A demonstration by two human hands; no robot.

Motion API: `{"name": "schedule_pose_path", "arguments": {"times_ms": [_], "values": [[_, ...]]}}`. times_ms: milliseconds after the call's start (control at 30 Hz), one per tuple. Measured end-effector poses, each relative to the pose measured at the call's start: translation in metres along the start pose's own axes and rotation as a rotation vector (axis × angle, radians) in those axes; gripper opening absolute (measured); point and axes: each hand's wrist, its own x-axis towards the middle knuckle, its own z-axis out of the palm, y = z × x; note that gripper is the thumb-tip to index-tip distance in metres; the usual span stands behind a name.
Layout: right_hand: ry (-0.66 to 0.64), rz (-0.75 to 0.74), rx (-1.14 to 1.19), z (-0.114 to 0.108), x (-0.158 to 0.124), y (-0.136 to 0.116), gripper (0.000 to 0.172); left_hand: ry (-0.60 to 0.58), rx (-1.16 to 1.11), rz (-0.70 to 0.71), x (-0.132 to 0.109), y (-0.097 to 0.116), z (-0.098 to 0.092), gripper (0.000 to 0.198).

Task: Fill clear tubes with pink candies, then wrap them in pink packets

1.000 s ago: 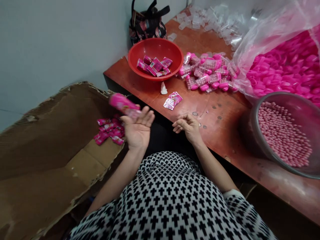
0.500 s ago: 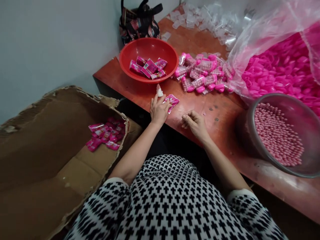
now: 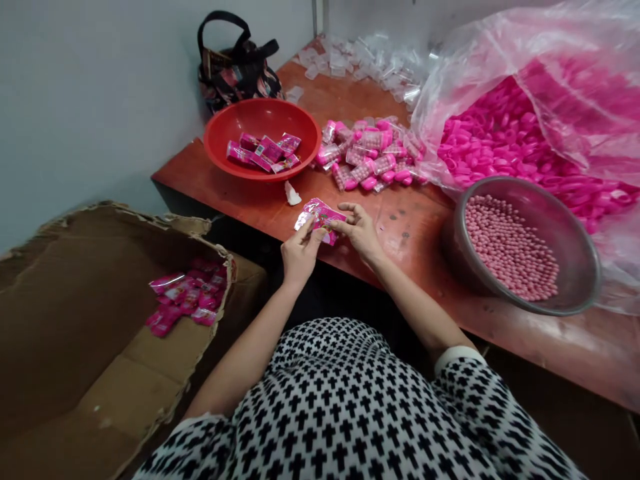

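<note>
While the pink packet (image 3: 327, 215) was at the near edge of the bench (image 3: 417, 223), the fingers of the left hand (image 3: 298, 261) pinched its near left side and those of the right hand (image 3: 366, 235) held its right end. Just beyond lay a white scrap (image 3: 292, 194), then a red bowl (image 3: 240, 120) with more packets (image 3: 270, 148). Bottles (image 3: 373, 140) (pink-capped, with beads inside) were heaped beside it; a grey basin (image 3: 567, 233) of pink beads (image 3: 510, 247) stood farther right.
</note>
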Motion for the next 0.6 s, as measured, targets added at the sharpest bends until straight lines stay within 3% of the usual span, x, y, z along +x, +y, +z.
{"name": "schedule_pose_path", "arguments": {"times_ms": [100,167,333,467,533,600], "values": [[-0.064,-0.013,-0.036,0.001,-0.003,-0.004,0.049,-0.092,-0.323,-0.323,-0.001,0.006,-0.007,0.039],[-0.095,-0.035,-0.127,0.003,-0.001,-0.005,0.046,-0.101,-0.454,-0.433,-0.001,0.006,-0.013,0.034],[-0.016,-0.171,-0.645,0.004,0.020,-0.003,0.036,0.053,-0.472,-0.532,-0.003,0.002,-0.031,0.019],[-0.125,-0.203,-1.192,0.003,0.034,-0.005,0.038,0.097,-0.485,-0.604,-0.006,0.003,-0.034,0.008],[-0.148,-0.267,-1.287,-0.003,0.039,-0.010,0.040,0.135,-0.504,-0.629,-0.007,0.007,-0.031,0.008],[-0.056,-0.336,-1.263,-0.016,0.050,-0.016,0.041,0.148,-0.535,-0.656,-0.007,0.010,-0.027,0.010]]}}
